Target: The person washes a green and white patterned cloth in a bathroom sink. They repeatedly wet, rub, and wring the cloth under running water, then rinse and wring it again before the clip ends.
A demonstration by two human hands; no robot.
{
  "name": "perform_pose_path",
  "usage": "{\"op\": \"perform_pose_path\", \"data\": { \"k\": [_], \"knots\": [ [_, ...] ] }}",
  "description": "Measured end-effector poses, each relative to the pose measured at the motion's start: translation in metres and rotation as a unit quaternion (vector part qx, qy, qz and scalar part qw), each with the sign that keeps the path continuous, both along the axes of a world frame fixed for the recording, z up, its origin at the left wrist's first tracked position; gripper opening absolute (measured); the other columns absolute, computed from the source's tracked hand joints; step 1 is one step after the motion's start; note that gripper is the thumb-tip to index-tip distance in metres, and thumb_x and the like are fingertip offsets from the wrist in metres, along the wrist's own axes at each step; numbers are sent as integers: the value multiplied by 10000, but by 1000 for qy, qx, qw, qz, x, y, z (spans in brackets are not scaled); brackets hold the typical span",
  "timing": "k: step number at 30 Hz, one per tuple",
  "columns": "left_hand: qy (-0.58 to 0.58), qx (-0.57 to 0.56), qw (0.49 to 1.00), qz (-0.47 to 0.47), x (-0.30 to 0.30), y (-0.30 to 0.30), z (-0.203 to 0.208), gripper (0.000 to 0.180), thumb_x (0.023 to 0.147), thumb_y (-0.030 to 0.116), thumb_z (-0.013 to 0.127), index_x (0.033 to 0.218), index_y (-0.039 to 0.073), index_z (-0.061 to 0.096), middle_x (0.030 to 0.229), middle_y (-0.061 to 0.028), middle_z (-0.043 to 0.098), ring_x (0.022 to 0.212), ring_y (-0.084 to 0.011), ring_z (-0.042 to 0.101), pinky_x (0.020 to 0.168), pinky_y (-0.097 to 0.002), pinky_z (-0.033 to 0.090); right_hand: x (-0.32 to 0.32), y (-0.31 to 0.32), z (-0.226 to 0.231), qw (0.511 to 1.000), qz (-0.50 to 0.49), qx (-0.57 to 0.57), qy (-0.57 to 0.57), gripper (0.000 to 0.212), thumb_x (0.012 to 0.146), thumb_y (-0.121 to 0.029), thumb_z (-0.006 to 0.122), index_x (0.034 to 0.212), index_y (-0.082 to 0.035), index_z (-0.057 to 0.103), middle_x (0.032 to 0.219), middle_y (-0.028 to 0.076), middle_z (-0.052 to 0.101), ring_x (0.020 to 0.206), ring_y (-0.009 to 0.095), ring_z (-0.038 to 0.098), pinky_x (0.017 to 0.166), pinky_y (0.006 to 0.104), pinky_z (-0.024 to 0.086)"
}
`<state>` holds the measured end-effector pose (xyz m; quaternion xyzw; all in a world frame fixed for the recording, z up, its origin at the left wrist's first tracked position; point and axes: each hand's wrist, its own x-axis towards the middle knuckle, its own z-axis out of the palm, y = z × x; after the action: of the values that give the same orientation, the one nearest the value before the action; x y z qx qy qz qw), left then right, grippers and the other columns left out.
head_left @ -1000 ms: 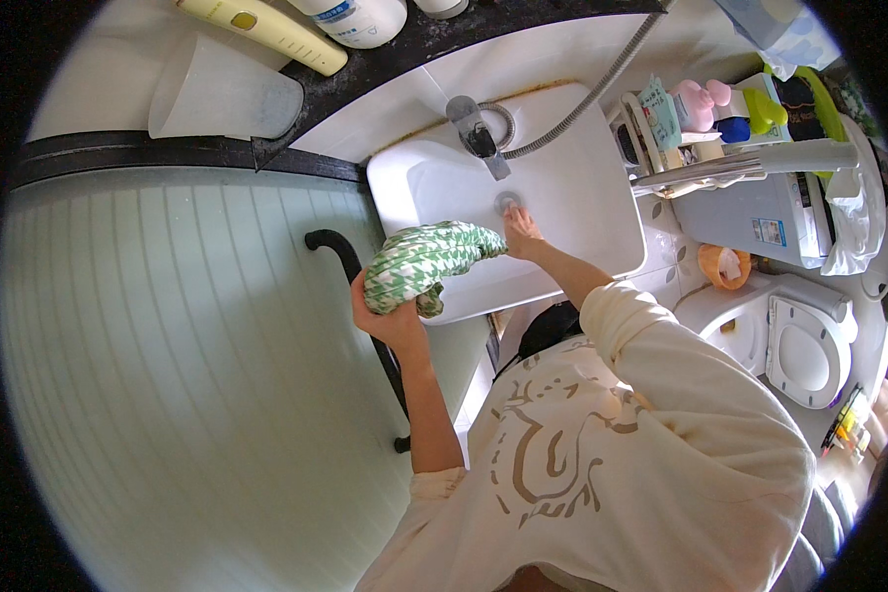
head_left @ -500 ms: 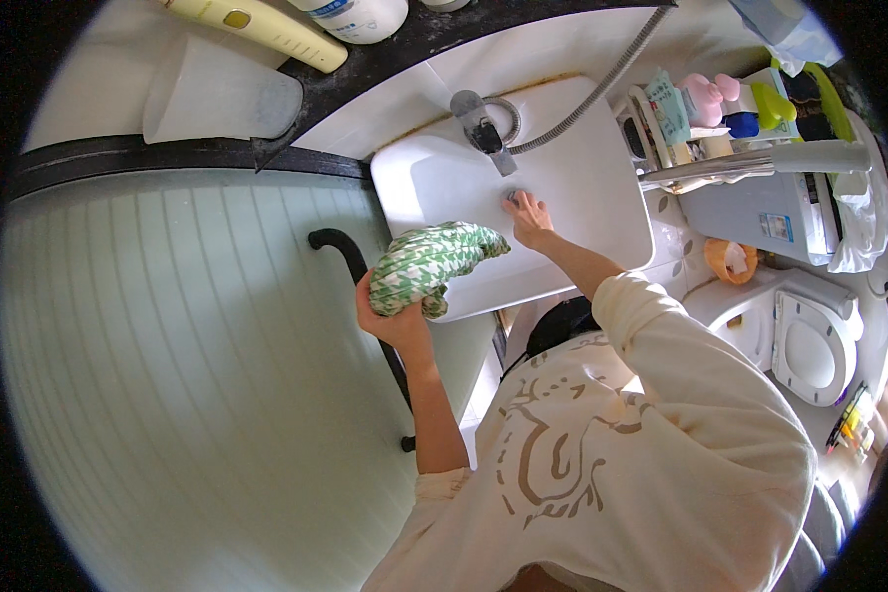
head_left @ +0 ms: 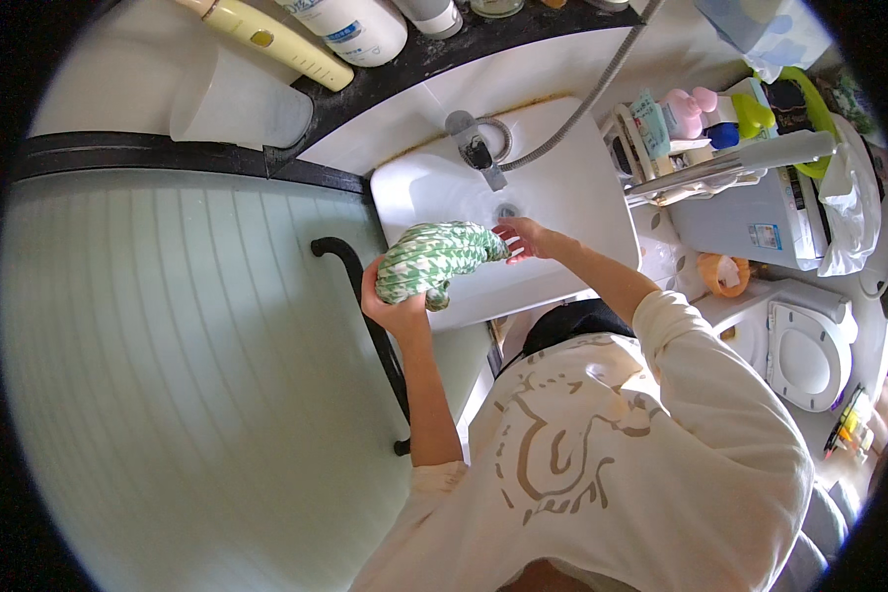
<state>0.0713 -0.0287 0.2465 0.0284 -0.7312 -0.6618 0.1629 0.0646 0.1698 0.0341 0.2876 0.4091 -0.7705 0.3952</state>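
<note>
A bunched cloth [head_left: 429,259] with a green and white pattern hangs over the near left part of the white sink [head_left: 582,252]. My left hand [head_left: 395,308] is closed around its left end from below. At the cloth's narrow right end is my right hand [head_left: 525,240], its bent fingers apart and reaching to the fabric; whether they touch it is hard to tell. Just beyond those fingers lies the drain [head_left: 506,211]. The grey faucet [head_left: 476,153] stands at the sink's back, and a ribbed hose [head_left: 562,128] curves away from it.
A ribbed glass panel [head_left: 187,365] with a black handle [head_left: 360,306] is close by my left arm. Bottles [head_left: 350,30] and a yellow toothbrush [head_left: 271,41] lie along the black shelf. To the right are a rack of toiletries [head_left: 691,123], a metal bar [head_left: 730,168] and a toilet [head_left: 804,360].
My right hand has come back from the drain toward the cloth's right end, uncovering the drain. My left hand still holds the cloth, shifted slightly right. The whole view has shifted a little.
</note>
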Motion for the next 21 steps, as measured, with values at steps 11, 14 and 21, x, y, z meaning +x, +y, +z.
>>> {"op": "perform_pose_path", "data": {
  "k": [11, 14, 21],
  "knots": [
    [63, -91, 988, -112, 0, 24, 19, 416, 536, 20, 674, 934, -48, 578, 872, -72, 602, 794, -157, 554, 758, -297, 440, 2, 46, 59, 989, 70, -128, -3, 333, 857, -429, 474, 911, -114, 570, 745, 45, 592, 653, 233, 617, 492, 344, 522],
    [29, -124, 986, -111, -2, 22, 22, 408, 548, 7, 655, 939, -70, 569, 869, -88, 604, 785, -152, 558, 755, -279, 440, 13, 59, 61, 978, -166, -122, -30, 224, 837, -319, 508, 874, -103, 554, 751, 56, 581, 659, 207, 588, 504, 344, 504],
    [-136, -171, 969, -118, -15, 12, 16, 287, 610, 45, 660, 869, -53, 585, 719, -58, 599, 628, -123, 541, 591, -269, 437, 33, 110, 100, 899, -385, -192, 86, 214, 764, -182, 540, 939, -60, 541, 907, 76, 583, 875, 227, 549, 811, 469, 423]
  ]
}}
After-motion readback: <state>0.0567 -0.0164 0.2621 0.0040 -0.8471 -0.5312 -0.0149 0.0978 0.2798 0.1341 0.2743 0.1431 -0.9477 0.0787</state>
